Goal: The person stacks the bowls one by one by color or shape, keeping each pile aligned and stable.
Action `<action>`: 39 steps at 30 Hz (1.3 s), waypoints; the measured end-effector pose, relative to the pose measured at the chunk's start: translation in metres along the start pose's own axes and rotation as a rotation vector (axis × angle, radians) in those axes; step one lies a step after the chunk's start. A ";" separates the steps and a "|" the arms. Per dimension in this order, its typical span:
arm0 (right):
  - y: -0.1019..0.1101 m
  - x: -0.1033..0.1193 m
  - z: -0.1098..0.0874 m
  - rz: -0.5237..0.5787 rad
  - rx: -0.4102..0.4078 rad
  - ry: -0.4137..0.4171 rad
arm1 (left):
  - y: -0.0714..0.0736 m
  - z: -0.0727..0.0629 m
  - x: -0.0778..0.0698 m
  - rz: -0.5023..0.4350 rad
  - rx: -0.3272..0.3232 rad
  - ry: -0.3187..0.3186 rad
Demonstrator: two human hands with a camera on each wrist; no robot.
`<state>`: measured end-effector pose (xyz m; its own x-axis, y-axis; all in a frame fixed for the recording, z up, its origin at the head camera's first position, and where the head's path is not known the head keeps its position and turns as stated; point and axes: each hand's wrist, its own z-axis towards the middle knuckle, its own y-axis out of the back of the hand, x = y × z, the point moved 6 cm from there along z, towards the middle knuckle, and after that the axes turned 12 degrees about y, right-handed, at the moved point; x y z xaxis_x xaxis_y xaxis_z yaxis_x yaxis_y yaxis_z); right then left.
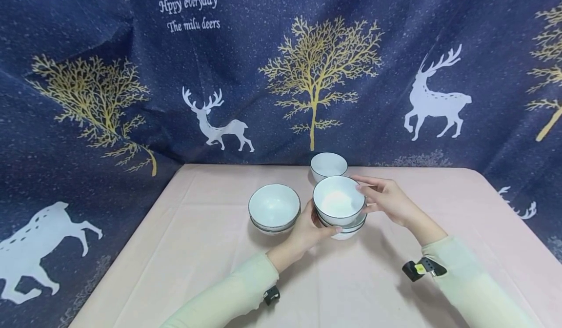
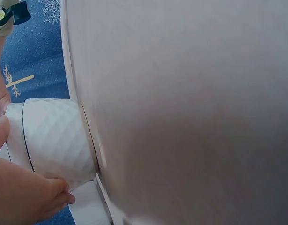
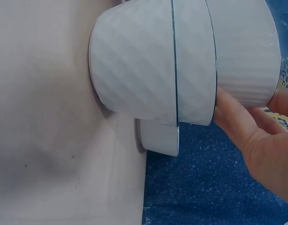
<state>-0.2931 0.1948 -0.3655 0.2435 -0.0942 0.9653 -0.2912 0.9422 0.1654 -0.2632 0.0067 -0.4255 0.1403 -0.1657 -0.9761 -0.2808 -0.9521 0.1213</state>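
My right hand [image 1: 391, 201] holds a white ribbed bowl [image 1: 338, 198] with a dark rim by its right side, thumb near the rim. That bowl sits low over two nested white bowls [image 1: 344, 235], whose diamond-textured walls [image 3: 134, 61] show in the right wrist view. Around the left side of these nested bowls my left hand [image 1: 303, 233] is curled, its thumb along the front. In the left wrist view the fingers [image 2: 55, 190] rest against the textured wall. The far side of the stack is hidden.
Another pair of nested white bowls [image 1: 274, 206] stands left of my left hand. Behind the middle stack, near the table's back edge, is a single white bowl [image 1: 328, 164]. A pale pink cloth [image 1: 210, 250] covers the table, and a blue deer-print curtain [image 1: 281, 123] hangs behind it.
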 end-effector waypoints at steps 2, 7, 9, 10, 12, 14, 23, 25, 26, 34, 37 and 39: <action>0.000 0.000 0.000 -0.010 -0.001 -0.003 | 0.000 0.000 0.001 0.000 -0.003 0.006; -0.001 0.001 0.000 -0.027 -0.004 -0.008 | 0.000 0.001 0.002 -0.003 -0.003 0.010; -0.001 0.002 0.000 -0.041 -0.005 -0.005 | 0.000 0.000 0.001 -0.002 -0.004 0.007; 0.000 0.003 -0.001 -0.052 -0.007 -0.004 | 0.000 0.000 0.001 -0.001 -0.003 0.007; 0.001 0.003 -0.001 -0.078 -0.011 -0.002 | 0.000 -0.001 0.000 0.001 -0.004 0.009; 0.002 0.004 -0.001 -0.105 -0.017 0.000 | 0.000 -0.001 -0.002 -0.004 -0.004 0.004; 0.003 0.007 0.000 -0.171 -0.049 0.016 | 0.000 -0.001 -0.002 0.004 -0.005 -0.006; 0.003 0.008 -0.001 -0.185 -0.058 0.014 | 0.000 -0.001 -0.001 0.006 -0.008 -0.001; 0.003 0.008 -0.002 -0.190 -0.061 0.011 | 0.000 -0.002 -0.001 0.004 -0.009 0.000; 0.006 0.009 -0.003 -0.222 -0.095 0.000 | -0.001 -0.002 -0.002 0.002 0.001 0.000; 0.006 0.009 -0.003 -0.222 -0.104 0.007 | -0.001 -0.002 -0.002 -0.010 0.007 -0.007; 0.007 0.008 -0.002 -0.221 -0.108 0.013 | -0.001 -0.002 -0.002 -0.017 0.008 -0.013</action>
<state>-0.2907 0.2010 -0.3569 0.3025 -0.2987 0.9051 -0.1286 0.9281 0.3493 -0.2613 0.0073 -0.4234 0.1329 -0.1462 -0.9803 -0.2864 -0.9525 0.1032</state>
